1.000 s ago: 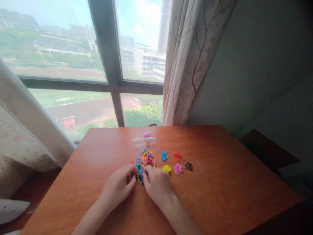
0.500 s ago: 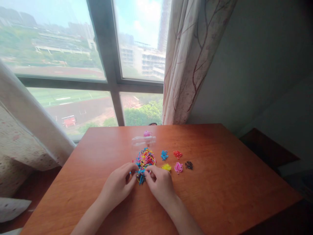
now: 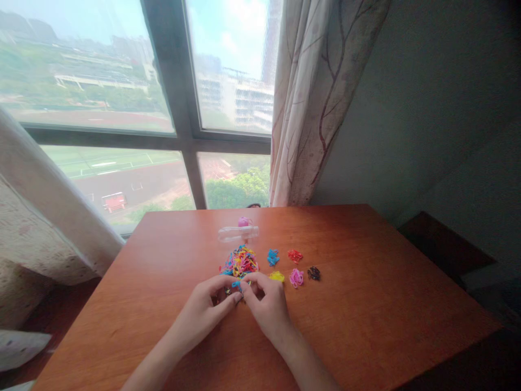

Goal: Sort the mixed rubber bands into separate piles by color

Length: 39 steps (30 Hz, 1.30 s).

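Note:
A mixed pile of small coloured rubber bands (image 3: 241, 260) lies on the table in front of my hands. My left hand (image 3: 214, 301) is at the pile's near edge, thumb and forefinger closing around blue rubber bands (image 3: 236, 284). Against them from the other side press the pinched fingertips of my right hand (image 3: 264, 296). Part of the pile is hidden behind my fingers. To the right sit single-colour heaps: blue bands (image 3: 273, 257), red bands (image 3: 295, 256), yellow bands (image 3: 277, 277), pink bands (image 3: 297, 278) and black bands (image 3: 313, 273).
Behind the pile, a clear plastic container (image 3: 238, 234) lies on the wooden table (image 3: 366, 304). A pink round object (image 3: 244, 221) is just beyond it. The window (image 3: 232, 174) and a curtain (image 3: 301, 108) border the table's far side.
My left fingertips have shifted slightly right, closer to my right fingertips, over the near edge of the pile. Blue bands now show between the two hands.

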Each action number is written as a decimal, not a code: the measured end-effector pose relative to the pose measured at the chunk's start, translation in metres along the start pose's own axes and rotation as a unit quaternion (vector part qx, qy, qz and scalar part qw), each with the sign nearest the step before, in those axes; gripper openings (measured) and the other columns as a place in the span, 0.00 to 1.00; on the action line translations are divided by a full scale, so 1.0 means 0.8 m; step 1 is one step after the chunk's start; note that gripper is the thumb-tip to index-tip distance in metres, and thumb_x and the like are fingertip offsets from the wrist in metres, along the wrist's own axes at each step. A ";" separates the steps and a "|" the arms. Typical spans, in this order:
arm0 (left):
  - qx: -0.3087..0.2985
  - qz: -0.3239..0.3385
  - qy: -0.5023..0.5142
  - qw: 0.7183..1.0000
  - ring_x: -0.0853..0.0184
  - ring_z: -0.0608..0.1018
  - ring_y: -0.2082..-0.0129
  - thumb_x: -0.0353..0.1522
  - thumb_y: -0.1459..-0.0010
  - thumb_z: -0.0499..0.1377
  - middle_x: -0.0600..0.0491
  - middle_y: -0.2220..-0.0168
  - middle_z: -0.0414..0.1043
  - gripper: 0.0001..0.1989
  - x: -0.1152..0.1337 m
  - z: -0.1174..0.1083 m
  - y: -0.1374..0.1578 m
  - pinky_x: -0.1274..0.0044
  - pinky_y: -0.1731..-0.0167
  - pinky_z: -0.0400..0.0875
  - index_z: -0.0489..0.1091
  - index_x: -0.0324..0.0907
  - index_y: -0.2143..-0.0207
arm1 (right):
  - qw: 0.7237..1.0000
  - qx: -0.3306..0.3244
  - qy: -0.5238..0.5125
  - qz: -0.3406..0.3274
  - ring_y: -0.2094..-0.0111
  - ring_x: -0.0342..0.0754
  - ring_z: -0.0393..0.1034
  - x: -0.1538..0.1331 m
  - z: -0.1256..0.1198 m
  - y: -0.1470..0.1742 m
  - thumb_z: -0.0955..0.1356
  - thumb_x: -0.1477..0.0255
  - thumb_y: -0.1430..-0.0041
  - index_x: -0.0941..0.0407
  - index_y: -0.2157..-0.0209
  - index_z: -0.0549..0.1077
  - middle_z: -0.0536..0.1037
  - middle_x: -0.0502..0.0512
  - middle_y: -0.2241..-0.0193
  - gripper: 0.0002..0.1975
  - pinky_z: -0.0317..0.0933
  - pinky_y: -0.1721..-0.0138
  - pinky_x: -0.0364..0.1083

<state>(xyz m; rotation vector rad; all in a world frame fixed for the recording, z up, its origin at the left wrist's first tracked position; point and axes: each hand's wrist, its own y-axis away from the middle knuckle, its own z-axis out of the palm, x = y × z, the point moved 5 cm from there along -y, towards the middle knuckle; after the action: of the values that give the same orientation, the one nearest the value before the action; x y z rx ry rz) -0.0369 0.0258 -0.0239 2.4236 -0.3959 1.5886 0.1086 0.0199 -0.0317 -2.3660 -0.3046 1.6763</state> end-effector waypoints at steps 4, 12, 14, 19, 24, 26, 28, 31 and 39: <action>-0.016 -0.052 0.138 0.989 0.71 0.68 0.76 0.46 0.47 0.62 0.54 0.74 0.73 0.19 -0.007 0.013 -0.004 0.81 0.75 0.62 0.76 0.38 0.64 | 1.000 0.002 -0.009 -0.009 0.81 0.40 0.61 -0.004 -0.002 0.001 0.66 0.69 0.39 0.56 0.69 0.77 0.70 0.46 0.83 0.09 0.52 0.78 0.39; -0.006 -0.147 0.230 0.962 0.78 0.57 0.85 0.50 0.56 0.67 0.62 0.83 0.63 0.24 -0.029 0.017 -0.005 0.83 0.83 0.50 0.71 0.39 0.70 | 0.999 0.011 0.010 -0.043 0.78 0.41 0.66 -0.010 -0.005 0.003 0.66 0.71 0.39 0.56 0.68 0.77 0.75 0.48 0.78 0.08 0.57 0.74 0.39; -0.004 -0.152 0.231 0.961 0.79 0.57 0.85 0.50 0.56 0.67 0.61 0.82 0.65 0.24 -0.028 0.017 -0.005 0.83 0.84 0.49 0.70 0.39 0.71 | 0.999 0.011 0.018 -0.040 0.79 0.41 0.65 -0.008 -0.005 0.003 0.66 0.70 0.39 0.56 0.69 0.77 0.74 0.48 0.79 0.08 0.56 0.75 0.39; 0.011 -0.126 0.221 0.967 0.78 0.59 0.84 0.50 0.56 0.67 0.60 0.81 0.66 0.23 -0.022 0.010 -0.007 0.83 0.83 0.52 0.69 0.39 0.73 | 0.998 0.030 0.027 -0.042 0.81 0.40 0.63 -0.008 -0.011 0.002 0.66 0.69 0.39 0.56 0.69 0.77 0.72 0.47 0.81 0.09 0.54 0.77 0.39; 0.042 -0.082 0.179 0.980 0.72 0.68 0.77 0.47 0.52 0.66 0.57 0.77 0.71 0.20 -0.016 -0.005 -0.006 0.81 0.76 0.62 0.70 0.39 0.74 | 0.998 0.049 0.031 -0.027 0.80 0.41 0.65 -0.003 -0.020 0.001 0.66 0.68 0.38 0.56 0.68 0.78 0.73 0.47 0.81 0.10 0.56 0.76 0.39; 0.047 -0.066 0.159 0.984 0.69 0.72 0.73 0.46 0.51 0.65 0.55 0.75 0.72 0.19 -0.016 -0.008 -0.005 0.80 0.71 0.66 0.70 0.39 0.74 | 0.998 0.051 0.033 -0.022 0.79 0.42 0.66 -0.001 -0.022 0.000 0.66 0.68 0.38 0.56 0.67 0.78 0.74 0.48 0.80 0.10 0.57 0.75 0.39; 0.042 -0.055 0.143 0.987 0.67 0.73 0.70 0.46 0.49 0.64 0.54 0.73 0.73 0.18 -0.017 -0.009 -0.004 0.78 0.68 0.68 0.71 0.39 0.73 | 0.998 0.054 0.035 -0.021 0.79 0.42 0.67 -0.001 -0.023 0.000 0.66 0.68 0.38 0.56 0.67 0.78 0.75 0.48 0.79 0.10 0.58 0.75 0.39; 0.038 -0.043 0.107 0.993 0.66 0.73 0.70 0.44 0.45 0.62 0.53 0.72 0.73 0.16 -0.021 -0.009 -0.003 0.78 0.68 0.68 0.72 0.39 0.71 | 0.998 0.052 0.035 -0.019 0.78 0.42 0.68 -0.001 -0.024 0.000 0.66 0.68 0.37 0.56 0.67 0.78 0.76 0.48 0.79 0.10 0.59 0.74 0.39; 0.095 -0.029 -0.042 0.994 0.71 0.66 0.78 0.42 0.43 0.58 0.57 0.78 0.67 0.15 -0.012 -0.019 0.001 0.81 0.77 0.59 0.73 0.39 0.70 | 0.982 0.122 0.140 0.009 0.80 0.42 0.65 0.018 -0.070 -0.018 0.64 0.64 0.38 0.56 0.69 0.79 0.72 0.47 0.82 0.14 0.56 0.74 0.40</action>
<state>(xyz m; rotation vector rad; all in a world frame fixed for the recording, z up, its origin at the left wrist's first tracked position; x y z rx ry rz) -0.0543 0.0311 -0.0268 2.6245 -0.1919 1.5681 0.1654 0.0346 -0.0226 -2.3789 -0.0258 1.2777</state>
